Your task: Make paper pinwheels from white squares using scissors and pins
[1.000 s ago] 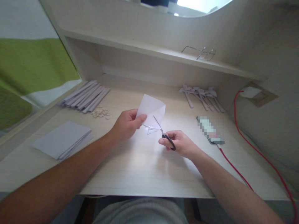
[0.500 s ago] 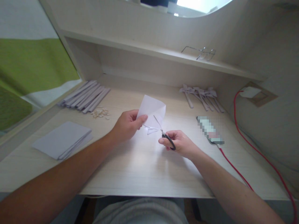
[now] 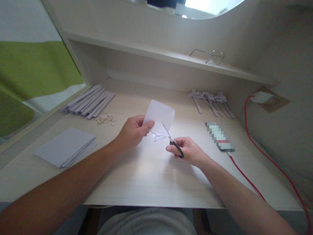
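A piece of white paper [image 3: 159,114] is pinched at its left edge by my left hand [image 3: 135,130], thumb on top. My right hand [image 3: 187,150] grips black-handled scissors [image 3: 177,148]. One thin blade lies across the near face of the paper; the other is partly hidden, and the blades are spread. Just beneath the paper's lower edge, small white paper scraps [image 3: 160,138] show in the bright light. Whether those scraps rest on the desk or hang from the sheet, I cannot tell.
Rolled paper sticks [image 3: 90,101] lie at the back left, beside small pale bits [image 3: 106,119]. Folded sheets [image 3: 66,147] are at the left. Paper sticks with frilled tops [image 3: 210,99] lie at the back right. A phone [image 3: 220,136] with a red cable [image 3: 246,178] is on the right.
The paper's right edge has shifted very slightly to the right. Both hands and the scissors hold almost the same position.
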### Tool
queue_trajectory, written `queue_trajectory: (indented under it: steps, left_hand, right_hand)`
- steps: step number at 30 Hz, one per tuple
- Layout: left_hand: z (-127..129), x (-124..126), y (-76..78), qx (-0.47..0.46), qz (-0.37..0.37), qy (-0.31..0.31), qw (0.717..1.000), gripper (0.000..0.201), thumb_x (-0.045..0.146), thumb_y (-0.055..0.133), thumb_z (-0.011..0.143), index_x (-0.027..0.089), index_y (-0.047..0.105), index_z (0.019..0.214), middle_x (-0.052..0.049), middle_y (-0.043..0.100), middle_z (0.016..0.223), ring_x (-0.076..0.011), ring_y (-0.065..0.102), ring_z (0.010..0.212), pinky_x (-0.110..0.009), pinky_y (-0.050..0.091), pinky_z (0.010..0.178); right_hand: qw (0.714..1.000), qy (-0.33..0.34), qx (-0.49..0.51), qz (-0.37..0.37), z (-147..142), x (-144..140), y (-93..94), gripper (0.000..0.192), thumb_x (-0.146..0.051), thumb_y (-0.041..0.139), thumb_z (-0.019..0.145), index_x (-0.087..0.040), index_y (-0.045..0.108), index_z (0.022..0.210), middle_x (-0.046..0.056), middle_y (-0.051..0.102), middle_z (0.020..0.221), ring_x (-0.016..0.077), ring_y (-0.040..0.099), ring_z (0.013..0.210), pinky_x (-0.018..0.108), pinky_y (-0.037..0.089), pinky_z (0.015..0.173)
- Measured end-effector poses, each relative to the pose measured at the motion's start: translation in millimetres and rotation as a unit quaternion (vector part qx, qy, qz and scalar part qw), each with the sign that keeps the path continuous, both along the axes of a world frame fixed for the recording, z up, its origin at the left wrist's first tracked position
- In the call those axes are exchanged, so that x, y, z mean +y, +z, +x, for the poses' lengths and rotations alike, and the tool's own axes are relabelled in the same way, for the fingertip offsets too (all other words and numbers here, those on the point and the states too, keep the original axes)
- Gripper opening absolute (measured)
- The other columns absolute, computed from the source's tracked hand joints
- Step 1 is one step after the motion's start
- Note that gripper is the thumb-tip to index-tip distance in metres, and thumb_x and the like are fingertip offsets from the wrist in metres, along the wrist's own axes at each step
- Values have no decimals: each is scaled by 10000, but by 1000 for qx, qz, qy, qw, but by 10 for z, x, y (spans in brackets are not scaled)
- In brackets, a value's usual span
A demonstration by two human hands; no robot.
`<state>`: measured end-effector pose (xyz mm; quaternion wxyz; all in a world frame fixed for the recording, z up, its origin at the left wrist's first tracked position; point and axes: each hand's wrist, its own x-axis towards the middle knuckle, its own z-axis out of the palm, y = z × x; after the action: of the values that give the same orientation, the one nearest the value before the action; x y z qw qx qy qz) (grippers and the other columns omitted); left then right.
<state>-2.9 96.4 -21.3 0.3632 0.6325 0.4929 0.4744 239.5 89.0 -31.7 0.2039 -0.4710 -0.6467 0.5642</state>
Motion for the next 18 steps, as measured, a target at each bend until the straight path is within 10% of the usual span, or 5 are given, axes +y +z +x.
queue_trajectory:
  steps: [11, 18]
  left_hand:
    - [-107, 105, 39, -90, 18, 76, 993, 329, 401, 676, 850, 178, 567, 634, 20, 552, 541, -118, 507, 504, -248, 395, 514]
    - [-71, 76, 36, -30, -102, -107, 989, 302, 396, 717, 774, 160, 622, 612, 13, 546, 526, -109, 473, 489, -231, 346, 488]
  right_hand:
    - [996, 69, -46, -22, 120, 45, 94, 441, -557, 801, 778, -170, 629, 657, -39, 515, 565, 100, 388, 521, 281, 242, 521]
    - [972, -184, 98, 110, 148, 143, 82, 355, -487, 829, 759, -179, 715, 893, 9, 641, 697, 156, 556, 643, 287, 417, 610]
